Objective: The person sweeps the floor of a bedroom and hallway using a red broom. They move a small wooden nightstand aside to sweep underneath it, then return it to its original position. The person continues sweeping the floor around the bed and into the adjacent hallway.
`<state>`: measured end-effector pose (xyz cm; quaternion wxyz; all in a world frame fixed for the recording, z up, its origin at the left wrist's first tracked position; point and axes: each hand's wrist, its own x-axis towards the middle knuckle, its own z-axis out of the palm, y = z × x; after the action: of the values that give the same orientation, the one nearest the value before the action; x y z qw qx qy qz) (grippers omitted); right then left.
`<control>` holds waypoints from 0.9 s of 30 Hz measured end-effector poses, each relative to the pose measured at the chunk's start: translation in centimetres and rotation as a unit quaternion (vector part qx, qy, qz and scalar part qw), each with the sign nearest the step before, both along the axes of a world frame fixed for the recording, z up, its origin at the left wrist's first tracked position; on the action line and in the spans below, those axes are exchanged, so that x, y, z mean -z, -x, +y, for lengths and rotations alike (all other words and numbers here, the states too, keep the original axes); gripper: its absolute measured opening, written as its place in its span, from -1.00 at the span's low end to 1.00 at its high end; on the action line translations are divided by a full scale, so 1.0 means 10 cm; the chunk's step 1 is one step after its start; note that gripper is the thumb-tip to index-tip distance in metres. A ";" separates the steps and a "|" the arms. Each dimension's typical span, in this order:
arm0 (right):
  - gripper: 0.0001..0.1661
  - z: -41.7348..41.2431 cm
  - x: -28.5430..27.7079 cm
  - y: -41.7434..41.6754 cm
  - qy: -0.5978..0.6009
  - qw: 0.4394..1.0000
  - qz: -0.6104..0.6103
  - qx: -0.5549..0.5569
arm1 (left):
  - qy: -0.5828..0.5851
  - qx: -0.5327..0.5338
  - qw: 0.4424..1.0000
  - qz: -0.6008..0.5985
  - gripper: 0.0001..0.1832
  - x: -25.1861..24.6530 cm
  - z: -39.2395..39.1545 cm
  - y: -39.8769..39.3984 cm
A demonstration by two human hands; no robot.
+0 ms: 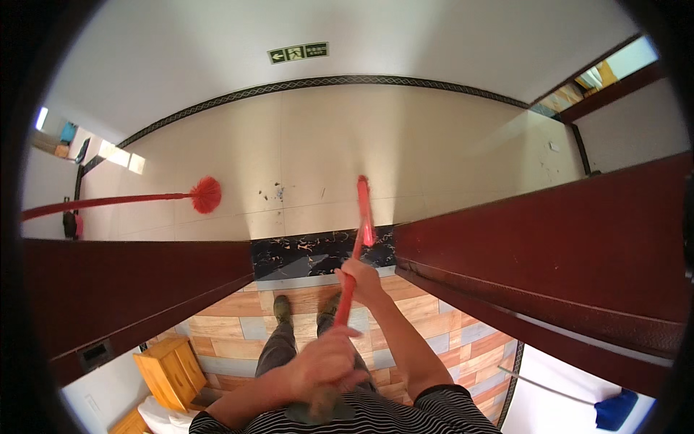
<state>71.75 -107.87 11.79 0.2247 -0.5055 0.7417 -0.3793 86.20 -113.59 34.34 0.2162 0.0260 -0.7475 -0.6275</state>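
My right hand (362,279) grips the middle of a red broom handle (344,306). Higher up and closer to my body, my left hand (328,358) is closed around the same handle, slightly blurred. The pinkish-red broom head (365,209) reaches over the black marbled threshold (322,249) onto the cream tile floor (461,163). Its bristles appear edge-on, so whether they touch the tiles is unclear. To the left of the head lies a scatter of small dark and bluish debris (277,192), with a thin sliver (323,192) nearer the broom.
Dark red door-frame panels (531,233) flank the doorway where I stand. At left, a round red-bristled brush (206,194) on a long handle extends over the tiles. A small white object (553,146) lies far right. Behind me stands a wooden cabinet (168,371).
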 end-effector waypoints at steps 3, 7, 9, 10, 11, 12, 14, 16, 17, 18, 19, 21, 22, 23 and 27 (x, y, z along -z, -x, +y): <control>-0.71 0.19 -0.28 -0.06 -0.032 0.999 -0.007 -0.021 | -0.038 0.003 0.999 0.019 -0.68 -0.10 0.02 -0.05; -0.71 0.50 0.21 -0.13 -0.161 0.986 0.050 -0.005 | -0.064 -0.036 0.997 -0.024 -0.77 0.30 -0.06 -0.16; -0.70 0.38 0.40 -0.36 -0.092 0.994 -0.005 0.057 | -0.094 -0.053 0.992 -0.072 -0.82 0.28 -0.07 -0.30; -0.71 0.33 0.48 -0.47 -0.079 0.993 -0.015 0.086 | -0.096 -0.052 0.991 -0.082 -0.81 0.32 -0.12 -0.36; -0.72 0.29 0.55 -0.60 -0.066 0.991 -0.025 0.116 | -0.097 -0.051 0.990 -0.092 -0.79 0.35 -0.20 -0.42; -0.74 0.18 0.56 -0.76 -0.002 0.990 -0.055 0.130 | -0.095 -0.053 0.990 -0.090 -0.76 0.31 -0.29 -0.49; -0.75 0.06 0.86 -0.97 0.004 0.967 -0.182 0.178 | -0.062 -0.030 0.995 -0.077 -0.75 0.04 -0.43 -0.44; -0.74 -0.15 0.89 -1.29 0.054 0.924 -0.328 0.188 | -0.025 -0.049 0.995 -0.078 -0.75 -0.07 -0.51 -0.54; -0.74 -0.32 0.77 -1.40 0.102 0.891 -0.402 0.183 | -0.028 -0.052 0.995 -0.080 -0.74 -0.07 -0.57 -0.60; -0.74 -0.49 0.62 -1.51 0.103 0.924 -0.316 0.187 | -0.029 -0.058 0.994 -0.085 -0.74 -0.09 -0.64 -0.67; -0.74 -0.65 0.46 -1.58 0.105 0.949 -0.224 0.194 | -0.030 -0.059 0.994 -0.087 -0.74 -0.08 -0.73 -0.73; -0.73 -0.91 0.34 -1.64 0.126 0.960 -0.133 0.211 | -0.011 -0.049 0.991 -0.123 -0.75 -0.19 -0.86 -0.74; -0.73 -0.99 0.33 -1.68 0.142 0.955 -0.138 0.219 | 0.003 -0.040 0.992 -0.123 -0.76 -0.22 -0.90 -0.74; -0.72 -1.06 0.32 -1.68 0.158 0.951 -0.141 0.227 | 0.016 -0.031 0.992 -0.123 -0.76 -0.23 -0.92 -0.73; -0.79 -1.11 0.42 -1.59 0.135 0.830 -0.487 0.235 | 0.144 0.031 0.987 -0.057 -0.79 -0.11 -0.69 -0.70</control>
<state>87.69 -118.94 7.64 0.3908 -0.0910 0.5737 -0.7140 93.21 -120.44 35.43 0.1551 0.0072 -0.8418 -0.5170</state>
